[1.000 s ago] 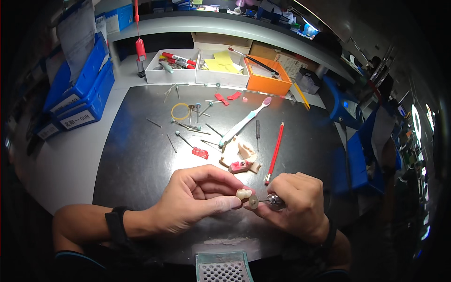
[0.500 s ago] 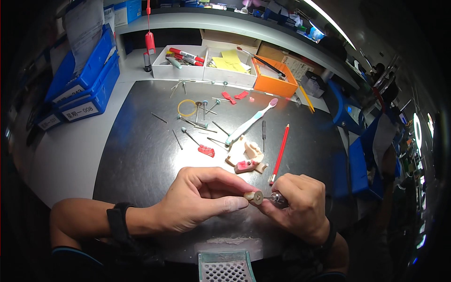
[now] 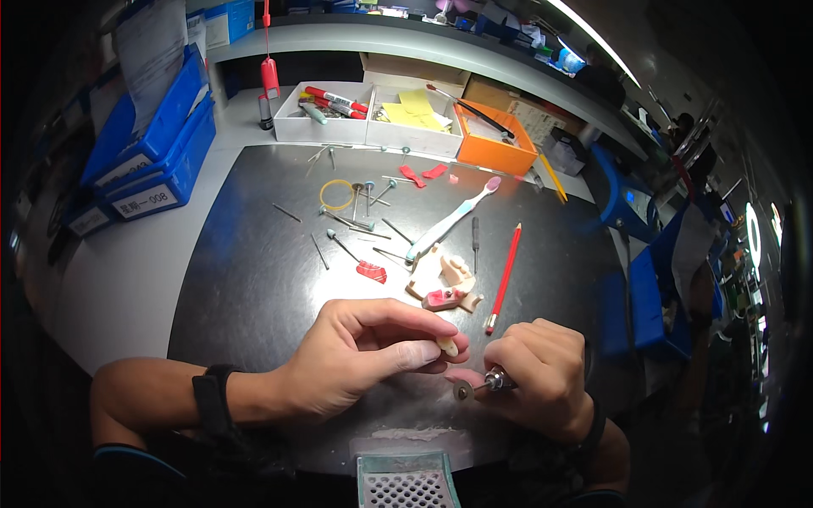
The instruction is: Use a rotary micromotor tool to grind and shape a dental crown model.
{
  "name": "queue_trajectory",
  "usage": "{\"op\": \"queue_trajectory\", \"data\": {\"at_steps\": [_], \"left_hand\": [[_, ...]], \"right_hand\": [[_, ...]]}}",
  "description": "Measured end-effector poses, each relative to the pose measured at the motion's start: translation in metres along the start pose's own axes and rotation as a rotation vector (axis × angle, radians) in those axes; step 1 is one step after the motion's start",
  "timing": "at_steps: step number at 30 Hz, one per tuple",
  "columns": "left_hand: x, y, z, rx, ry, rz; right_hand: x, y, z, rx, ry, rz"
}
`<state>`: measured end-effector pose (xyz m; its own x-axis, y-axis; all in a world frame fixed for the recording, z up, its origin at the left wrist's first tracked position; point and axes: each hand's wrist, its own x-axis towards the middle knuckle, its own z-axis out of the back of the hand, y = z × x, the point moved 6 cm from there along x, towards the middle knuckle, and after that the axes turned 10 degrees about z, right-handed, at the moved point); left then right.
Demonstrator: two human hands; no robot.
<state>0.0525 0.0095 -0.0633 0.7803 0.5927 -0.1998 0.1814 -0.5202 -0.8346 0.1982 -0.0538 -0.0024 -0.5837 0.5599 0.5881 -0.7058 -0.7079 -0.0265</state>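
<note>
Between the thumb and fingers of my left hand [image 3: 364, 343] is a small cream-coloured dental crown [image 3: 448, 345]. My right hand [image 3: 542, 372] is closed round a metal rotary handpiece [image 3: 498, 378]. At the end of its shank sits a thin round grinding disc [image 3: 463, 390], below the crown and apart from it. Just beyond my hands stands a cream dental model [image 3: 440, 275], with a pink-gummed model piece [image 3: 444, 298] at its near side.
Loose rotary burs [image 3: 364, 222], a toothbrush [image 3: 453, 222], a red pencil [image 3: 506, 279] and a small screwdriver [image 3: 476, 245] lie on the black mat. White boxes [image 3: 326, 131] and an orange box [image 3: 495, 148] stand behind. Blue bins [image 3: 161, 161] are left; a perforated grate [image 3: 406, 487] is nearest me.
The handpiece and its disc have moved down, away from the crown. Before, the disc was up against the crown. My left hand stays nearly in place, and the crown shows more clearly.
</note>
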Motion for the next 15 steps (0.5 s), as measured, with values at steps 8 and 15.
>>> {"op": "queue_trajectory", "data": {"at_steps": [8,15], "left_hand": [[0.0004,0.0034,-0.0033,0.116,0.045,0.051],[-0.0014,0.0006,-0.007,0.048,0.049,0.091]], "right_hand": [[-0.0039,0.0063,-0.0002,0.045,-0.153,0.099],[-0.004,0.0069,0.002,0.052,-0.143,0.126]]}}
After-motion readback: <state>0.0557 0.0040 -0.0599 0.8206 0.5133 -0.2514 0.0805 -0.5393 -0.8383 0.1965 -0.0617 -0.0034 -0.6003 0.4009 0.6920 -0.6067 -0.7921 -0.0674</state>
